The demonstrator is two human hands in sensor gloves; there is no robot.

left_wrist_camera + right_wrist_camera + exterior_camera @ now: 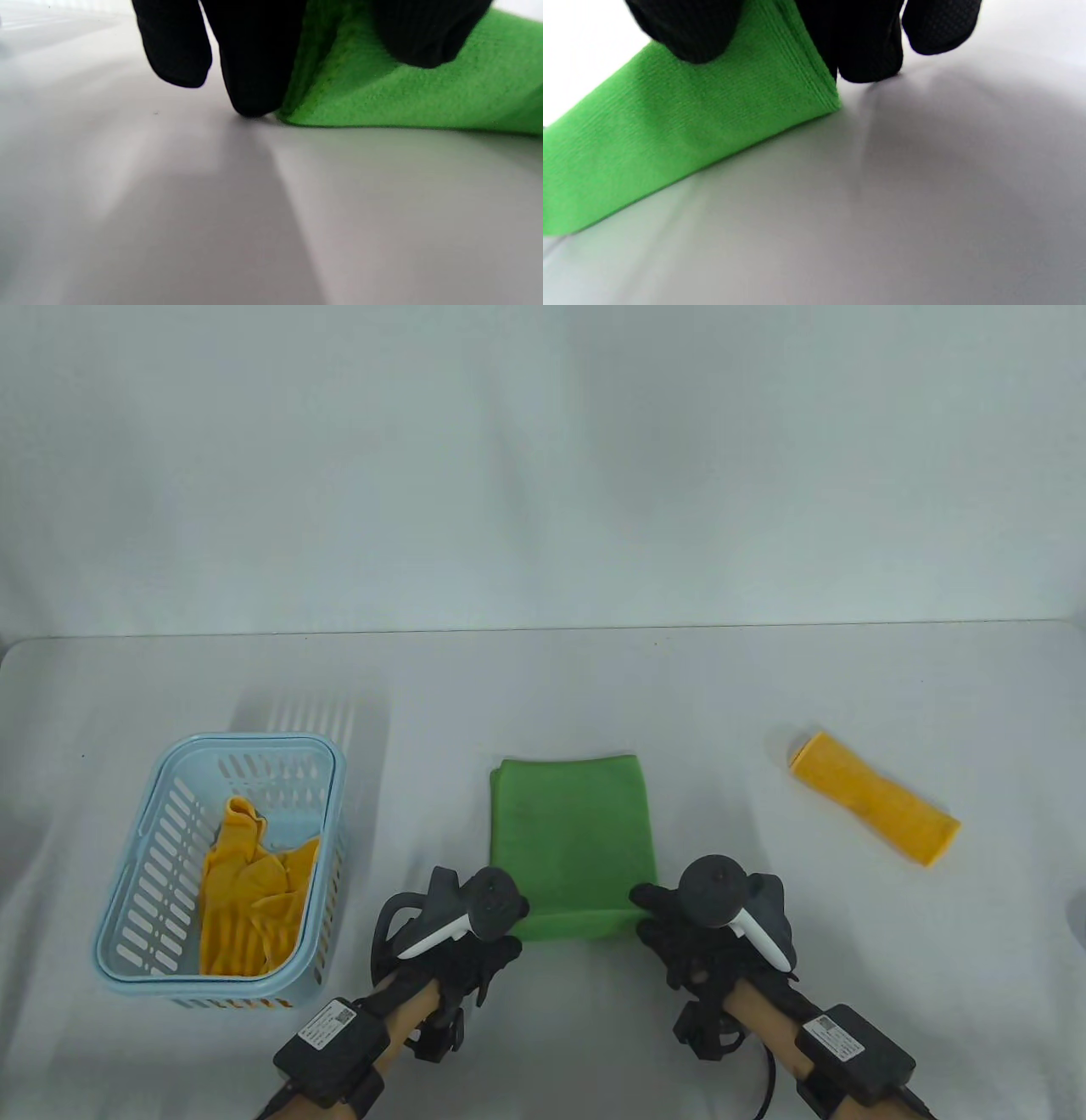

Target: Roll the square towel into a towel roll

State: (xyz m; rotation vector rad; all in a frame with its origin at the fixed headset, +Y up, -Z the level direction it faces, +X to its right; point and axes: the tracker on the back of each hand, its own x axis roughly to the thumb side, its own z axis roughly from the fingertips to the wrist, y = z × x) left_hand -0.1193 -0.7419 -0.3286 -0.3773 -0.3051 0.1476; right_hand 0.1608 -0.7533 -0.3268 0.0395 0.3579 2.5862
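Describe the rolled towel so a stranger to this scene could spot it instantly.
Start at the green towel between the hands, then look right across the white table. The yellow towel roll lies there alone, tightly rolled and slanted, unlike the loose yellow cloth in the blue basket.

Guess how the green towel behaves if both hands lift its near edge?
The green towel is probably floppy: its near edge already bends up where the left hand and right hand pinch it. Likely light. Napped cloth, so slipping seems unlikely.

We saw a white bench carrying a blue basket at left, a folded green towel at the near middle, and a yellow towel roll at right.
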